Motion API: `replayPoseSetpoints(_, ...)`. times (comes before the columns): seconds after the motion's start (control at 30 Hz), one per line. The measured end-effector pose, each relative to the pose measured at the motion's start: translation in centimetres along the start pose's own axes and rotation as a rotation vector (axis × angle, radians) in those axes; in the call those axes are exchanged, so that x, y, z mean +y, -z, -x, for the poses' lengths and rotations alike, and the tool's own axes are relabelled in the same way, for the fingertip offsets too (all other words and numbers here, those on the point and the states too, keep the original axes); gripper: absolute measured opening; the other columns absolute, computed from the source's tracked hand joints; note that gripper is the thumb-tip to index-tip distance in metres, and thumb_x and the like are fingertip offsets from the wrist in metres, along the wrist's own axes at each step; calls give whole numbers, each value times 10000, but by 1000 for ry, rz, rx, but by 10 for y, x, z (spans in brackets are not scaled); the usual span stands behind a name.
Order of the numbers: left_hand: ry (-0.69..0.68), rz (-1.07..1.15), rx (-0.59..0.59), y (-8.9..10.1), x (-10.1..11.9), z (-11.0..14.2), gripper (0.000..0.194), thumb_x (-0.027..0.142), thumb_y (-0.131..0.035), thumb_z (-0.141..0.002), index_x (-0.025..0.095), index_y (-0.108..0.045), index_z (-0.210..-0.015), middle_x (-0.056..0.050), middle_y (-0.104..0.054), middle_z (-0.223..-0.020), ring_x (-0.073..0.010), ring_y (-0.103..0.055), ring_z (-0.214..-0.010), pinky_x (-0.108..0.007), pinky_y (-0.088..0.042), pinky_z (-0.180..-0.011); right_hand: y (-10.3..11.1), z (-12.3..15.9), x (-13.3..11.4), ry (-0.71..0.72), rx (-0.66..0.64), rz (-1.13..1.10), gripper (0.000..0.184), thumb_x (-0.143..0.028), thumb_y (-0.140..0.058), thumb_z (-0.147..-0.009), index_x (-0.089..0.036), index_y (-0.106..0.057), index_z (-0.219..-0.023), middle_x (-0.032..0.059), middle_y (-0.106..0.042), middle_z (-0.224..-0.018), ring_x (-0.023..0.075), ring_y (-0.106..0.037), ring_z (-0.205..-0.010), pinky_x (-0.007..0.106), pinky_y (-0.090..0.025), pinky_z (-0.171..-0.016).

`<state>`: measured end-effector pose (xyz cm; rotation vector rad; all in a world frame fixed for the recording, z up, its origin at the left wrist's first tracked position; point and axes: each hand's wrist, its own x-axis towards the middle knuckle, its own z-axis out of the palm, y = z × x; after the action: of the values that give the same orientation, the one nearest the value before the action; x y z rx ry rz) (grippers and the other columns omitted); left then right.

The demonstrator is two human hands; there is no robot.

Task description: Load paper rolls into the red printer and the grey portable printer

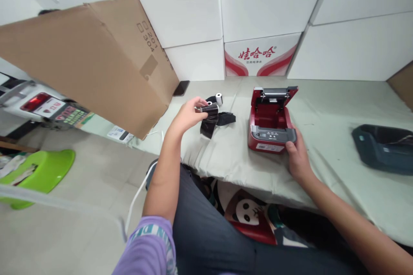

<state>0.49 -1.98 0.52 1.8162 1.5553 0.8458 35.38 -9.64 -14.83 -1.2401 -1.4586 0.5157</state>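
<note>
My left hand (189,114) is raised over the left part of the table (226,159) and pinches a black plastic wrapper (210,121) with a small roll in it. A white paper roll (219,99) lies on the table just behind it, beside more black wrapping (226,117). A red receipt printer (271,121) stands with its lid open and its paper bay showing. My right hand (297,154) rests against the printer's front right corner, thumb on its edge.
A large brown cardboard box (90,60) leans over the table's left end. White cartons (264,13) line the back. A dark printer (383,146) sits at the right. A phone (181,88) lies by the box. A green plastic stool (41,174) stands on the floor at left.
</note>
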Motion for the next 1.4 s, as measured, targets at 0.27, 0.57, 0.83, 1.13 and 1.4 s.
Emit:
replayPoseSetpoints(0.27, -106, 267, -117, -9, 25, 10, 414, 193, -718, -694, 203, -646, -1101, -41, -672, -1120, -112, -623, -740, -245, -485, -663, 0, 1, 0, -10, -8, -28, 678, -619, -446, -983, -244, -399, -1547, 128, -504, -1535, 338, -475, -1415, 529, -390, -1177)
replayPoseSetpoints(0.57, -61, 463, -220, -44, 32, 8, 411, 405, -697, -775, 133, -765, -1076, -85, -771, -980, -223, -712, -914, -306, -541, -810, 0, 1, -1, -43, -21, -78, 674, -603, -482, -978, -255, -394, -1548, 123, -468, -1567, 332, -443, -1439, 550, -357, -1190)
replayPoseSetpoints(0.83, 109, 907, -223, -82, 35, 5, 426, 552, -638, -801, 145, -691, -915, -131, -781, -1026, -261, -746, -931, -324, -569, -752, -1, 0, -4, -42, -18, -94, 666, -612, -488, -973, -250, -420, -1529, 126, -501, -1534, 326, -435, -1446, 540, -346, -1199)
replayPoseSetpoints(1.13, 276, 829, -272, -94, 37, 2, 652, 826, -529, -787, 182, -623, -813, -107, -735, -893, -212, -714, -824, -321, -572, -717, -1, 1, -2, -29, -18, -108, 672, -606, -498, -971, -255, -408, -1536, 120, -479, -1562, 317, -438, -1445, 546, -339, -1203)
replayPoseSetpoints(1.4, 218, 119, -157, -90, 8, -9, 629, 805, -459, -859, 204, -640, -812, -74, -716, -837, -201, -665, -725, -279, -527, -578, -1, 0, -3, -39, -22, -115, 677, -618, -500, -965, -255, -414, -1530, 121, -488, -1551, 323, -448, -1436, 545, -347, -1198)
